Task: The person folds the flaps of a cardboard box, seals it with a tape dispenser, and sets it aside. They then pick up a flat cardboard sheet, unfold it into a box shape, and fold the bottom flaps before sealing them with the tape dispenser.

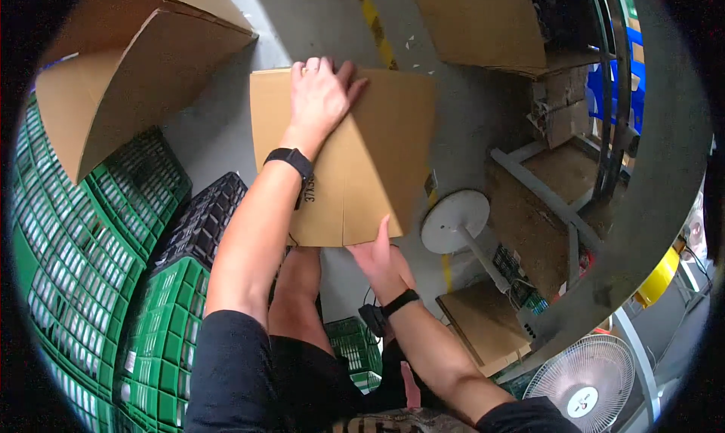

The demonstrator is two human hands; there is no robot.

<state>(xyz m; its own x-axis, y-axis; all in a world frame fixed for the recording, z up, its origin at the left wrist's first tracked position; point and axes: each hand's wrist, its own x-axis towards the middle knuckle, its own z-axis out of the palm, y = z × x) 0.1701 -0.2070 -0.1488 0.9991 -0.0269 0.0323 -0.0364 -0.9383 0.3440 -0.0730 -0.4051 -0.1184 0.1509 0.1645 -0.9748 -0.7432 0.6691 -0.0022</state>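
Sleeve (230, 372) nearest my view, lower left. Carton (366, 176) centre-frame, between hands, long axis unclear. Left hand (322, 99) bends fingers over upper edge; pinch I can't confirm. Right hand (375, 261) pinches lower edge, thumb up-frame.

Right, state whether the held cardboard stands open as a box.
Not open: the cardboard shows broad panels and no cavity; whether fully flat, cannot tell.

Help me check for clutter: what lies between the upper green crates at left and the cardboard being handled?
Beside the green crates sits a black crate, then grey floor shows up to the cardboard, in the head view.
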